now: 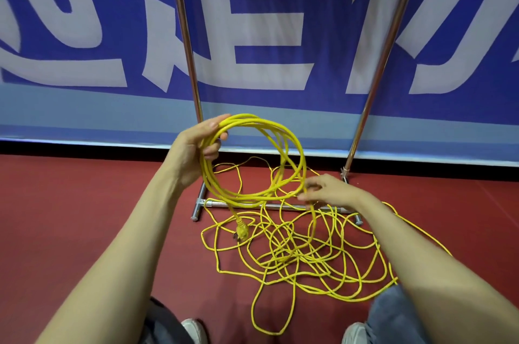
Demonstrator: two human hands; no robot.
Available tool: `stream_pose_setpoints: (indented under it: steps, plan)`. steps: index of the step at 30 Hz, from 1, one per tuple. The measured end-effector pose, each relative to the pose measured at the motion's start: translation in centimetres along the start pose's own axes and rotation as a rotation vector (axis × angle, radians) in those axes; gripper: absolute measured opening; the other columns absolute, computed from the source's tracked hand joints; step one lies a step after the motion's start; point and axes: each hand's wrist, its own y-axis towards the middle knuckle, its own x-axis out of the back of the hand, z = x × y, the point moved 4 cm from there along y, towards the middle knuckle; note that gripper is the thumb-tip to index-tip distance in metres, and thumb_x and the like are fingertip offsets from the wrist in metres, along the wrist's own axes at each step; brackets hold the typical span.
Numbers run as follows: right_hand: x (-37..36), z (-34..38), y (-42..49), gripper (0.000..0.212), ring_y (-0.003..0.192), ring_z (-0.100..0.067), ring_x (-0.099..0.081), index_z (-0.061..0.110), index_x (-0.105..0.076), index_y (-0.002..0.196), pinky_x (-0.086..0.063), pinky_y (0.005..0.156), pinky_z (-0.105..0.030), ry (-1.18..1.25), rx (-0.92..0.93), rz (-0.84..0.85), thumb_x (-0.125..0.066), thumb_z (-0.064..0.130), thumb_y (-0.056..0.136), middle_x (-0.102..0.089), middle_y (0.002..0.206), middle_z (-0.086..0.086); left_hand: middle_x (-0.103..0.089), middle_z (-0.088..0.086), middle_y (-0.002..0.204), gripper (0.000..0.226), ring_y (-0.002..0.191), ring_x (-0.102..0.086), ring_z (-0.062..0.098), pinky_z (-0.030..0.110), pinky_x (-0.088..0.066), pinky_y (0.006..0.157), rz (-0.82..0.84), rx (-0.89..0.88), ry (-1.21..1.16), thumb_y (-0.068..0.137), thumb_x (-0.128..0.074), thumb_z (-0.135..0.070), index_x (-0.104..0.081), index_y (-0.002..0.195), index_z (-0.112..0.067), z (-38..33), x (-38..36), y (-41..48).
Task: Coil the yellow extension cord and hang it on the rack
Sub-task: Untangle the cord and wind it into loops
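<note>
Steel poles of the rack (184, 31) stood at the far edge of the red floor (84, 217) before a blue banner (252, 34), with loose yellow extension cord (280, 258) heaped across its base bar, while the left hand (200, 147) gripped the coiled loops and the right hand (328, 192) pinched one trailing strand.

The coil (206, 172) hangs between the left hand (193, 149), at its left, and the right hand (328, 192), lower right. Beneath it, loose cord (283, 258) lies on the floor (84, 217) before the rack (186, 43); a banner (266, 62) stands behind.
</note>
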Motion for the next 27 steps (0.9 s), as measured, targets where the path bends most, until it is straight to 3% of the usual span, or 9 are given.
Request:
stream_pose_setpoints:
  steps: [5, 9, 11, 16, 18, 20, 22, 25, 27]
  plan:
    - [4.1, -0.3, 0.1, 0.017, 0.051, -0.012, -0.050, 0.014, -0.064, 0.077, -0.040, 0.054, -0.026, -0.062, 0.058, -0.547, -0.059, 0.020, 0.092, -0.052, 0.057, -0.001, -0.054, -0.002, 0.073, 0.033, 0.045, -0.027, 0.004, 0.016, -0.022, 0.042, -0.110, 0.046, 0.236, 0.096, -0.044, -0.014, -0.061, 0.123, -0.008, 0.8, 1.3, 0.0]
    - [5.8, 0.9, -0.6, 0.020, 0.052, -0.015, -0.050, 0.005, -0.062, 0.086, -0.040, 0.051, -0.023, 0.078, 0.139, -0.905, -0.054, 0.021, 0.095, -0.052, 0.062, -0.005, -0.056, -0.001, 0.070, 0.033, 0.047, -0.024, 0.005, 0.017, -0.018, 0.044, -0.141, 0.108, 0.265, 0.096, -0.044, -0.012, -0.060, 0.124, -0.005, 1.4, 0.8, -0.4]
    - [5.5, 0.7, -0.2, 0.020, 0.066, -0.026, -0.052, 0.008, -0.059, 0.082, -0.037, 0.061, -0.031, -0.119, 0.089, -0.895, -0.054, 0.023, 0.094, -0.053, 0.065, -0.007, -0.053, -0.003, 0.070, 0.031, 0.045, -0.024, 0.003, 0.017, -0.015, 0.044, -0.109, 0.090, 0.126, 0.094, -0.044, -0.013, -0.061, 0.119, -0.008, 0.9, 0.5, -0.4]
    - [1.5, -4.4, 2.0, 0.023, 0.101, -0.034, -0.061, 0.007, -0.062, 0.103, -0.046, 0.078, -0.035, -0.579, -0.306, -0.451, -0.054, 0.025, 0.093, -0.066, 0.105, -0.018, -0.053, -0.002, 0.070, 0.025, 0.039, -0.029, 0.002, 0.011, -0.021, 0.038, -0.031, -0.028, -0.367, 0.072, -0.067, -0.018, -0.074, 0.095, -0.012, -0.7, 0.3, -0.2]
    - [0.5, -5.5, 2.1, 0.022, 0.100, -0.030, -0.062, 0.007, -0.064, 0.100, -0.043, 0.071, -0.028, -0.623, -0.365, -0.305, -0.055, 0.026, 0.092, -0.066, 0.103, -0.015, -0.056, 0.000, 0.071, 0.028, 0.039, -0.033, 0.003, 0.011, -0.024, 0.038, -0.015, -0.086, -0.508, 0.061, -0.080, -0.017, -0.075, 0.088, -0.011, -0.7, 0.7, -0.1]
    - [0.1, -5.8, 2.0, 0.016, 0.086, -0.023, -0.058, 0.014, -0.061, 0.079, -0.036, 0.057, -0.025, -0.590, -0.357, -0.214, -0.059, 0.025, 0.091, -0.062, 0.081, -0.006, -0.057, 0.001, 0.073, 0.031, 0.040, -0.033, 0.004, 0.012, -0.026, 0.039, -0.021, -0.133, -0.599, 0.057, -0.085, -0.015, -0.074, 0.086, -0.010, -0.9, 1.2, 0.0]
    - [0.1, -5.9, 2.1, 0.029, 0.070, -0.017, -0.054, 0.017, -0.049, 0.066, -0.030, 0.046, -0.018, -0.502, -0.330, -0.230, -0.061, 0.026, 0.091, -0.053, 0.067, 0.001, -0.058, 0.000, 0.072, 0.027, 0.040, -0.032, 0.004, 0.012, -0.026, 0.039, -0.065, -0.164, -0.623, 0.058, -0.081, -0.014, -0.074, 0.084, -0.011, -1.0, 1.5, 0.1]
    - [1.1, -5.4, 2.1, 0.021, 0.045, -0.011, -0.059, 0.010, -0.045, 0.080, -0.036, 0.036, -0.015, -0.169, -0.263, -0.420, -0.058, 0.019, 0.093, -0.058, 0.067, -0.005, -0.057, -0.001, 0.070, 0.021, 0.039, -0.031, 0.004, 0.012, -0.023, 0.039, -0.169, -0.166, -0.592, 0.070, -0.070, -0.017, -0.069, 0.091, -0.012, -0.9, 1.7, 0.2]
    - [2.4, -3.8, 1.6, 0.018, 0.043, -0.015, -0.061, 0.009, -0.043, 0.088, -0.046, 0.042, -0.020, 0.001, -0.165, -0.635, -0.059, 0.017, 0.093, -0.061, 0.062, -0.007, -0.053, -0.003, 0.070, 0.018, 0.039, -0.030, 0.003, 0.011, -0.021, 0.039, -0.221, -0.141, -0.433, 0.085, -0.055, -0.019, -0.061, 0.102, -0.013, -0.6, 1.7, 0.3]
